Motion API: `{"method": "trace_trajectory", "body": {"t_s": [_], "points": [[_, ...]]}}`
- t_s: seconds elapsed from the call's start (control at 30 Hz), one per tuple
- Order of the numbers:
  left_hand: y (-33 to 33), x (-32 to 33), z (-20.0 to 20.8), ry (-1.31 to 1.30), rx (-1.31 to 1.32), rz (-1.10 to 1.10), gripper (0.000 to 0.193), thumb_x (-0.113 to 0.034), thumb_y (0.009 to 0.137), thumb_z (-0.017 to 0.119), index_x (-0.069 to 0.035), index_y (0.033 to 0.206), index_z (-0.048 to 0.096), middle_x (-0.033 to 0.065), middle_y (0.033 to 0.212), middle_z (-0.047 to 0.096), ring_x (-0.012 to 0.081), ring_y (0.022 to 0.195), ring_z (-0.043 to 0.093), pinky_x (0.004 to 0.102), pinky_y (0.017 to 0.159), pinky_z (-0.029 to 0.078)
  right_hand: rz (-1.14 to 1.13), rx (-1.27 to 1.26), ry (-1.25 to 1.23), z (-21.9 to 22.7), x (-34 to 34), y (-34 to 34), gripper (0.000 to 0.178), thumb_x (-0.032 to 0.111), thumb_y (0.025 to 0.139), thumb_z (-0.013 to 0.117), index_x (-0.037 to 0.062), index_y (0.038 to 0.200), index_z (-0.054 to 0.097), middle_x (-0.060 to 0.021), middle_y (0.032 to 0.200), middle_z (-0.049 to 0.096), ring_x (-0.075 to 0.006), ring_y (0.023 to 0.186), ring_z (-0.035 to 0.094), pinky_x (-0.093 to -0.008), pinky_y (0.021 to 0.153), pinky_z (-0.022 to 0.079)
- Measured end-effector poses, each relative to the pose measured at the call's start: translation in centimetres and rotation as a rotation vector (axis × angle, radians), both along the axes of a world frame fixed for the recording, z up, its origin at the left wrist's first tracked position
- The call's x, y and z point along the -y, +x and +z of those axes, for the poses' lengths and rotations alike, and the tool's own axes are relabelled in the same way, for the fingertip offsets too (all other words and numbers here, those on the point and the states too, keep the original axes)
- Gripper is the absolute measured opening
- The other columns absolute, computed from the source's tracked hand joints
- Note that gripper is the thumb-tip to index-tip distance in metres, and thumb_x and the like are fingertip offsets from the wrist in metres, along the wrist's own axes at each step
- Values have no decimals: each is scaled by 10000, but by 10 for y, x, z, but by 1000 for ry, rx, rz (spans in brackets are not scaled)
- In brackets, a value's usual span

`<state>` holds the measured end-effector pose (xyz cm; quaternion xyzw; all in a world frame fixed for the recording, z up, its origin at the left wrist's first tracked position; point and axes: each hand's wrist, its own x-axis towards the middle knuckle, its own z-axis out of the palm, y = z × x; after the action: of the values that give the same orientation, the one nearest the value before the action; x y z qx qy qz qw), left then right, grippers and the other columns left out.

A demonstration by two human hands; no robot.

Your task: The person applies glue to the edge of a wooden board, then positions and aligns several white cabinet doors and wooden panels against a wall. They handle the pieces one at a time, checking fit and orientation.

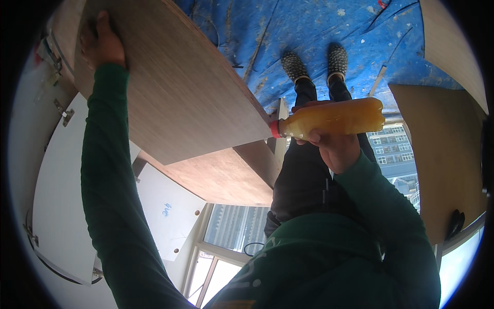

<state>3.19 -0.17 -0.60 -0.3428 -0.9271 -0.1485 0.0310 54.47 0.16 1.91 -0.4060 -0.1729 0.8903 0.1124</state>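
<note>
My right hand [337,147] is wrapped round a clear plastic bottle [342,117] of orange liquid, held on its side in front of my legs. Its red cap [275,129] points left, close to the corner of a large brown wood-grain panel [180,77]. At the upper left, my left hand [105,45] lies on that panel near its far left edge. The fingers of this hand are stretched out, and nothing shows in its grasp.
Blue sheeting [319,26] with paint spots covers the floor under my shoes [337,59]. White panels with metal hinges [64,113] stand at the left. A pale wooden board [231,172] sits below the brown panel. Another brown board [442,159] leans at the right, beside a window [393,149].
</note>
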Motion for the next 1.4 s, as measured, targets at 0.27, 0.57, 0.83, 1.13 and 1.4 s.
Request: {"method": "trace_trajectory", "body": {"t_s": [0.27, 0.57, 0.83, 1.13, 1.4], "points": [[1, 0, -1, 31, 42, -2, 920, -767, 943, 511, -116, 1593, 524, 171, 1633, 508, 447, 1500, 435, 552, 1240, 341, -59, 19, -33, -3, 6, -5, 661, 269, 875, 892, -38, 1370, 580, -186, 1253, 689, -271, 1026, 710, -407, 843, 604], [0, 1, -1, 23, 15, -6, 929, -769, 943, 508, -105, 1593, 519, 186, 1621, 518, 454, 1495, 436, 561, 1240, 336, -163, 26, -273, -3, -6, 9, 545, 177, 907, 863, -5, 1349, 602, -165, 1270, 697, -263, 1060, 726, -407, 881, 626], [0, -1, -1, 28, 32, 3, 932, -764, 944, 521, -96, 1594, 515, 197, 1620, 513, 445, 1504, 428, 557, 1246, 329, -57, 0, -134, -10, 6, 3, 626, 245, 935, 832, -12, 1426, 542, -193, 1357, 661, -285, 1137, 712, -420, 911, 621], [0, -1, -2, 22, 7, -16, 927, -771, 946, 516, -102, 1587, 525, 189, 1620, 515, 441, 1492, 447, 564, 1235, 344, -57, -17, -81, -17, -20, -40, 602, 240, 938, 829, -7, 1420, 567, -181, 1328, 687, -286, 1153, 716, -429, 910, 620], [3, 0, 0, 21, 6, 13, 911, -762, 943, 529, -110, 1579, 538, 181, 1603, 537, 436, 1482, 460, 555, 1229, 354, -7, 4, -107, -12, -6, -6, 572, 224, 943, 820, -10, 1402, 570, -174, 1270, 701, -285, 1118, 727, -420, 906, 628]]}}
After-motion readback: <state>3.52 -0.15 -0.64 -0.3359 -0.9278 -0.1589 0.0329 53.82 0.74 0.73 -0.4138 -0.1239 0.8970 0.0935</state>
